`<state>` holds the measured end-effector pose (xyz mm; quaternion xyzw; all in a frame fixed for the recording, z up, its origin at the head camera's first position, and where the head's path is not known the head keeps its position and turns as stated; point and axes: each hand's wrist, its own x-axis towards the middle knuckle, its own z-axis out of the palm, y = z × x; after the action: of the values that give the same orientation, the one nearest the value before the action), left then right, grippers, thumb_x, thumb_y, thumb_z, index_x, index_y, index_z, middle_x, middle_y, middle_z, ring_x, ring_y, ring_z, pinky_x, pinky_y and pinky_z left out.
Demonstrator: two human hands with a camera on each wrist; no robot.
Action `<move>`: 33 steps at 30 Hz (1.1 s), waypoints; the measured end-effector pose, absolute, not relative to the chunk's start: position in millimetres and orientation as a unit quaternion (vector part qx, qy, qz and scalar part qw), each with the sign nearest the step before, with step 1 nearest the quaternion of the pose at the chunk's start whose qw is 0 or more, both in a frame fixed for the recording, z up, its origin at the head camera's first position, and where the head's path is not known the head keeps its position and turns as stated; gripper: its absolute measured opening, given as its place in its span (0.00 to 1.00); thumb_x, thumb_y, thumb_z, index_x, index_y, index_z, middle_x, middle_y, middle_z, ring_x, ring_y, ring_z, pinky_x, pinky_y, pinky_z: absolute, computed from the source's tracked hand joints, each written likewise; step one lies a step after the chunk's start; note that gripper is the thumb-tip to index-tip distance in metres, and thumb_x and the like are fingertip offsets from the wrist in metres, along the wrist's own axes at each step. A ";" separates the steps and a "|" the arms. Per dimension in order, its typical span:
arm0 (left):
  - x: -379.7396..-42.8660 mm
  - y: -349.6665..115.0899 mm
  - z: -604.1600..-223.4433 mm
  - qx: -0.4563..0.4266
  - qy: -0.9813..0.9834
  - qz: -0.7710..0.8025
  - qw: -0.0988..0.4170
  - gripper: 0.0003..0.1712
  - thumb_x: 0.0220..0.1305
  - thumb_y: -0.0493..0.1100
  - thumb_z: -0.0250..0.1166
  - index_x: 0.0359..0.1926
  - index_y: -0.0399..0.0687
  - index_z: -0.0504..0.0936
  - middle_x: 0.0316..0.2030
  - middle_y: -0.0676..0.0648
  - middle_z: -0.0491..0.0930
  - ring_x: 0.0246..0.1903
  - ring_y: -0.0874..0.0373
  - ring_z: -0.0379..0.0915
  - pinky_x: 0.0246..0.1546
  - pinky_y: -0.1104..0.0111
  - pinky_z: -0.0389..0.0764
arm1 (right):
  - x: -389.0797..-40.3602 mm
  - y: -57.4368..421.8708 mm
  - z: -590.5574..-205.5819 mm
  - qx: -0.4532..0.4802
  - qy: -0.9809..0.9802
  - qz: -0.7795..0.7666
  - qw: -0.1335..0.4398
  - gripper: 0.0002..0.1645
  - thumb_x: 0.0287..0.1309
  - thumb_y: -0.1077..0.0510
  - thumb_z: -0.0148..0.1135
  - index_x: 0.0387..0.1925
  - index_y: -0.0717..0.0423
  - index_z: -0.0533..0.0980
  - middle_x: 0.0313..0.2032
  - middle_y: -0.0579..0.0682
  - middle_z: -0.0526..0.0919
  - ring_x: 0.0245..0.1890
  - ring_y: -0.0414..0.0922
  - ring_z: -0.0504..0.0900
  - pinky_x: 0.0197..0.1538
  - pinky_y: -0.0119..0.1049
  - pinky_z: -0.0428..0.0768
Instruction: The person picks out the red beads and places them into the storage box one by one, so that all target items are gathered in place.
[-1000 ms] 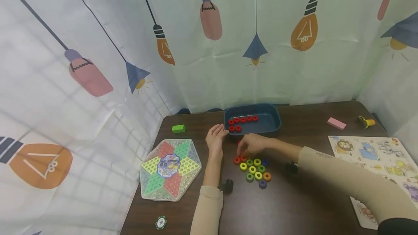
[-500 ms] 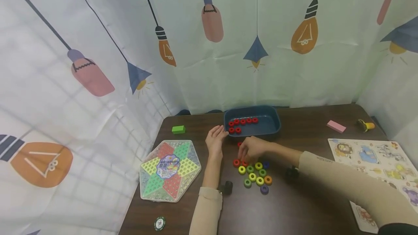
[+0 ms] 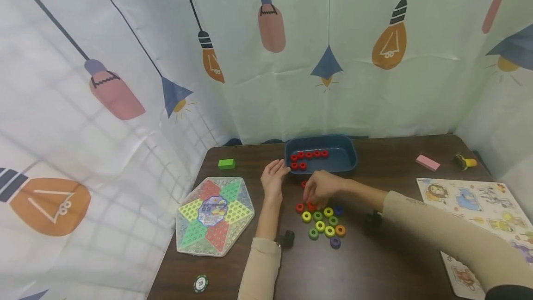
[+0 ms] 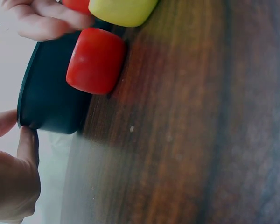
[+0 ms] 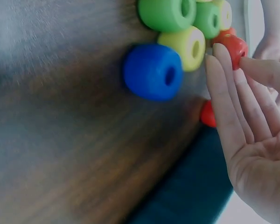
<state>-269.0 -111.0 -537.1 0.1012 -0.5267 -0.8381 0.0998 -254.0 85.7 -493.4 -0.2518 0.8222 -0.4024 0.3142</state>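
Note:
My left hand touches the near left corner of a dark blue tray, its fingers straight along the side and the thumb at the front. Several red beads lie inside, along the left and back. Before the tray, my right hand pinches a red bead between thumb and fingertips, low by the table. Another red bead lies to its left, and one sits between hand and tray. Yellow, green, orange, blue and purple beads lie nearer me.
A hexagonal Chinese checkers board lies left on the dark table, with a green block behind and a poker chip before it. On the right are a pink block, a yellow-and-black object and an animal puzzle board.
Several loose beads have shifted slightly towards me and spread a little. My right fingers have settled on the red bead. The left hand stays at the tray's corner.

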 end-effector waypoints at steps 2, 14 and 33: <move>-269.3 -111.3 -537.5 0.102 -0.525 -0.839 0.098 0.30 0.52 0.22 0.67 0.57 0.34 0.72 0.56 0.33 0.77 0.59 0.44 0.73 0.46 0.69 0.82 | -257.3 87.1 -487.2 -0.253 0.818 -0.406 0.320 0.11 0.47 0.69 0.67 0.33 0.53 0.86 0.28 0.50 0.88 0.23 0.52 0.87 0.27 0.44 0.86; -270.9 -113.9 -538.2 0.105 -0.529 -0.836 0.101 0.30 0.53 0.22 0.67 0.58 0.33 0.72 0.55 0.35 0.79 0.59 0.44 0.74 0.45 0.69 0.82 | -314.6 98.2 -435.0 -0.233 0.788 -0.426 0.379 0.14 0.54 0.66 0.66 0.44 0.61 0.83 0.35 0.58 0.88 0.31 0.57 0.88 0.36 0.49 0.86; -271.2 -112.7 -534.6 0.103 -0.518 -0.845 0.089 0.31 0.53 0.21 0.66 0.59 0.30 0.70 0.57 0.31 0.76 0.61 0.40 0.71 0.44 0.69 0.83 | -386.1 101.2 -450.7 -0.134 0.807 -0.440 0.370 0.21 0.62 0.69 0.58 0.56 0.68 0.75 0.46 0.69 0.83 0.44 0.62 0.85 0.52 0.56 0.80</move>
<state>-271.2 -112.7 -534.6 0.1035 -0.5178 -0.8445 0.0894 -386.1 101.2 -450.7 -0.1340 0.8075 -0.4399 0.3695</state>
